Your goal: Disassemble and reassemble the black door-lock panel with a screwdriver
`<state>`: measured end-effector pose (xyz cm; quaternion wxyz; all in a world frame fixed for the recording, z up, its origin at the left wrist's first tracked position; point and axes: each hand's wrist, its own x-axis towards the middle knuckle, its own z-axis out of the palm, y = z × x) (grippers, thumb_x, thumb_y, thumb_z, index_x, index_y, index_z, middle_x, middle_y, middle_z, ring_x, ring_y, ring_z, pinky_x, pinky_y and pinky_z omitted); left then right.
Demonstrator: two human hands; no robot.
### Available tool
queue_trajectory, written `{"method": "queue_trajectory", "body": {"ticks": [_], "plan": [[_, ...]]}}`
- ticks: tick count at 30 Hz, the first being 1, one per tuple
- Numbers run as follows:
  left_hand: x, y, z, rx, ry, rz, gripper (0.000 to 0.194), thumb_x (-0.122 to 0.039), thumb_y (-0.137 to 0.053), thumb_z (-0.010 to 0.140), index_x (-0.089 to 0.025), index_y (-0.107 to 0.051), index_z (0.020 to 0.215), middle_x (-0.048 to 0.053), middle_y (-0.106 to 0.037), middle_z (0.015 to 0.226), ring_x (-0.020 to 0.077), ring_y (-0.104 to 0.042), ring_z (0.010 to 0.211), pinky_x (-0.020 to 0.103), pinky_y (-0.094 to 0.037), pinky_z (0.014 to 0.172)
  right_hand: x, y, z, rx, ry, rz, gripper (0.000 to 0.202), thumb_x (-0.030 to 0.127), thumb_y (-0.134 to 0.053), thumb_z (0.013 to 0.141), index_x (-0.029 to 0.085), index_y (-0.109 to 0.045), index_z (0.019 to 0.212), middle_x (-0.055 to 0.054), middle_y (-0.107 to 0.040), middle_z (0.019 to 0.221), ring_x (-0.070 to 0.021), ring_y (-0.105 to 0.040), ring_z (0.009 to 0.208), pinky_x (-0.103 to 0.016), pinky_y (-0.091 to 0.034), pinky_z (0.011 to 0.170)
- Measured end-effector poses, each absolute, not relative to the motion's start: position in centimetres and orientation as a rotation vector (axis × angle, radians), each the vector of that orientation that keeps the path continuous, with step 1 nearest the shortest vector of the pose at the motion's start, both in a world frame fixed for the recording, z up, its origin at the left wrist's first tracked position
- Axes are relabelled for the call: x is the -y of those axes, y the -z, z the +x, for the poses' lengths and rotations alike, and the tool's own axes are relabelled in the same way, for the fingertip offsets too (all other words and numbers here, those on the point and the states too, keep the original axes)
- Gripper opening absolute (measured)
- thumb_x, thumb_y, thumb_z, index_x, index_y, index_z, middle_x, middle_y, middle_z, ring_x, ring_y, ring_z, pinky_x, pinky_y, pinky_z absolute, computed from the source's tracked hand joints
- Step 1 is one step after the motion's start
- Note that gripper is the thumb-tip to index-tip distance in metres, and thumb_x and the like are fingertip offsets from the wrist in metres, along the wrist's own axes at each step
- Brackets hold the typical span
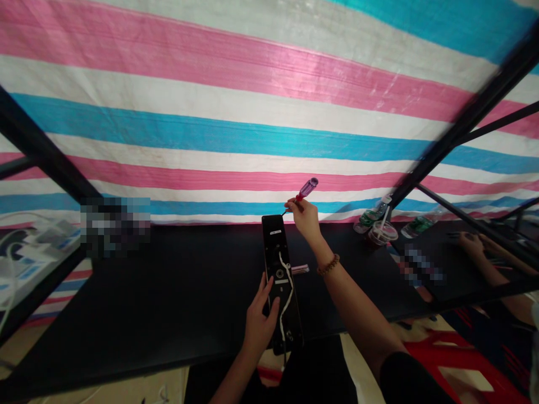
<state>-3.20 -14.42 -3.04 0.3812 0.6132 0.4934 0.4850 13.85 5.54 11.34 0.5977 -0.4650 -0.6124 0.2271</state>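
Note:
A long black panel device [273, 224], like a door-lock body, lies lengthwise on the black table with its near end past the front edge. A white cable [287, 303] runs along its face, among small round fittings and labels. My left hand [259, 320] rests on the panel's left side, fingers spread, thumb and fingertips touching its face. My right hand [304, 216] is closed around a screwdriver [309, 188] with a purple, clear-looking handle. The screwdriver is tilted, its shaft pointing down-left to the panel's far right corner. Whether the tip touches a screw is too small to tell.
A thin packet [300, 269] lies right of the panel. A lidded cup with straw [382, 232] and plastic bottles [364, 220] stand or lie at right. White power strips [37, 252] are at left. Another person's hands [474, 244] are far right. Black posts [458, 132] frame the striped sheet.

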Motion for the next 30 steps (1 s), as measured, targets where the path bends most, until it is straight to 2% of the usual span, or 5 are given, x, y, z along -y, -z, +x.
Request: {"method": "queue_trajectory", "body": {"ticks": [7,17,30], "plan": [[14.4,3.4,-3.2,-1.256,-1.239,1.559,0.051,-0.033,-0.056,0.095,-0.029,-0.051,0.146,0.006,-0.039,0.161,0.0244,-0.038,0.147,0.044,-0.031,0.122,-4.6,-11.8,14.1,1.369,-0.527,-1.066,0.022,0.041,-0.059,0.091,0.02,-0.066,0.089,-0.007,-0.076,0.086,-0.0227,-0.076,0.083,-0.038,-0.063,0.078],[14.4,3.3,-3.2,-1.266,-1.253,1.576,0.05,-0.031,-0.057,0.095,-0.029,-0.053,0.145,0.007,-0.04,0.16,0.025,-0.041,0.145,0.045,-0.035,0.12,-5.0,-11.2,14.0,1.384,-0.538,-1.064,0.023,0.041,-0.059,0.091,0.02,-0.066,0.087,-0.007,-0.076,0.085,-0.0222,-0.076,0.081,-0.038,-0.063,0.079],[14.4,3.4,-3.2,-1.257,-1.245,1.576,0.05,-0.034,-0.055,0.096,-0.029,-0.052,0.146,0.007,-0.039,0.161,0.0251,-0.04,0.146,0.045,-0.034,0.121,-4.2,-11.8,13.9,1.377,-0.543,-1.054,0.025,0.044,-0.058,0.092,0.02,-0.065,0.087,-0.007,-0.075,0.084,-0.0222,-0.076,0.08,-0.037,-0.063,0.078]]}}
